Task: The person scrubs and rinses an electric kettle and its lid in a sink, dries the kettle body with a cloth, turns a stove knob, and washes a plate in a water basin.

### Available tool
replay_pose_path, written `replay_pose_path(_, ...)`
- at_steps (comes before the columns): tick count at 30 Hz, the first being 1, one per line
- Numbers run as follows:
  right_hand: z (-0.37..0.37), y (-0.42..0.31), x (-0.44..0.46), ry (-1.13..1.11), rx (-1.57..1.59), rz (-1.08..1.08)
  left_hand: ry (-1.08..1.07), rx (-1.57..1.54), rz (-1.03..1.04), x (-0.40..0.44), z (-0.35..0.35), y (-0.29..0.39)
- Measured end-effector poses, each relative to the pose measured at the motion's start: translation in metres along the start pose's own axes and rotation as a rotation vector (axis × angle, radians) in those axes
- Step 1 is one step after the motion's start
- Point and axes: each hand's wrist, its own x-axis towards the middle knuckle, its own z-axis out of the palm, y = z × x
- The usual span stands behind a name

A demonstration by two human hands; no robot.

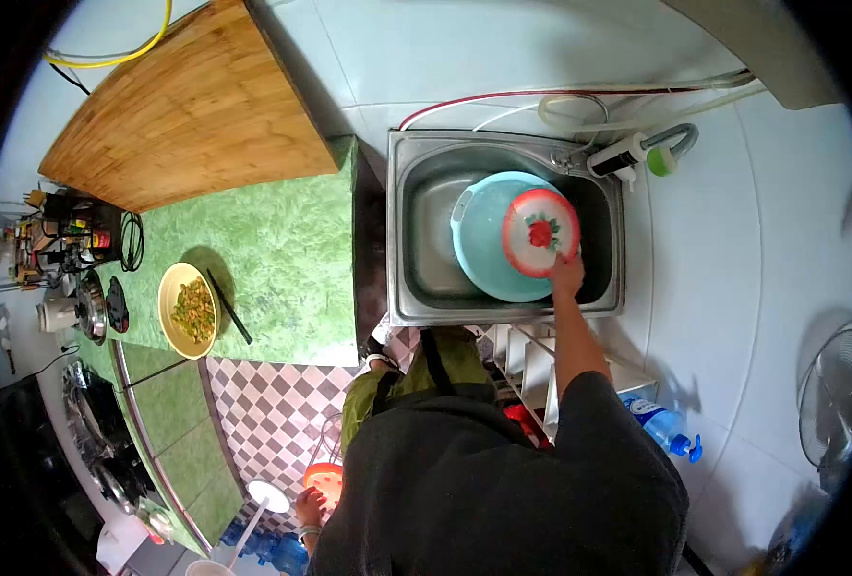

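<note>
My right hand (567, 276) is closed on the rim of a white enamel plate (531, 252) with a red edge and a rose in its middle. The plate is above a light-blue plastic basin (474, 240), which sits inside the steel sink (418, 274). At my left side, low in the view, hangs my left hand (311, 507), its fingers loosely apart and nothing visible in them. It overlaps the edge of an orange round piece with holes (324, 480), perhaps a stool seat; whether they touch is unclear.
A faucet (623, 156) stands at the sink's back right corner. On the green counter (291, 230) are a yellow bowl of food (192, 309), black chopsticks (229, 305) and a leaning wooden board (195, 106). A blue pump bottle (666, 427) stands right of me.
</note>
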Motion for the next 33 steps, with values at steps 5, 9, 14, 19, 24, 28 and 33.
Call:
replay_pose_path(5, 0.102, 0.047, 0.001, -0.308, 0.518, 0.158, -0.015, -0.134, -0.038, -0.002, 0.0, 0.018)
replay_pose_path(9, 0.061, 0.001, -0.022, -0.54, 0.9, 0.571, 0.039, -0.054, 0.12, 0.002, 0.003, 0.057)
replay_pose_path(14, 0.049, -0.006, -0.029, -0.584, 0.983, 0.543, -0.066, 0.128, 0.471, 0.006, 0.057, 0.184)
replay_pose_path(19, 0.037, -0.033, -0.026, -0.706, 0.885, 0.314, -0.349, 0.24, 0.78, -0.002, 0.165, 0.321)
replay_pose_path(24, -0.019, -0.097, -0.021, -0.674, 0.632, 0.011, -0.794, 0.239, 0.565, -0.021, 0.284, 0.411)
replay_pose_path(28, -0.05, -0.143, -0.018, -0.49, 0.215, -0.246, -0.959, 0.226, 0.222, -0.042, 0.361, 0.439)
replay_pose_path(33, -0.114, -0.202, -0.049, -0.29, 0.053, -0.479, -1.212, -0.138, 0.101, -0.051, 0.418, 0.43)
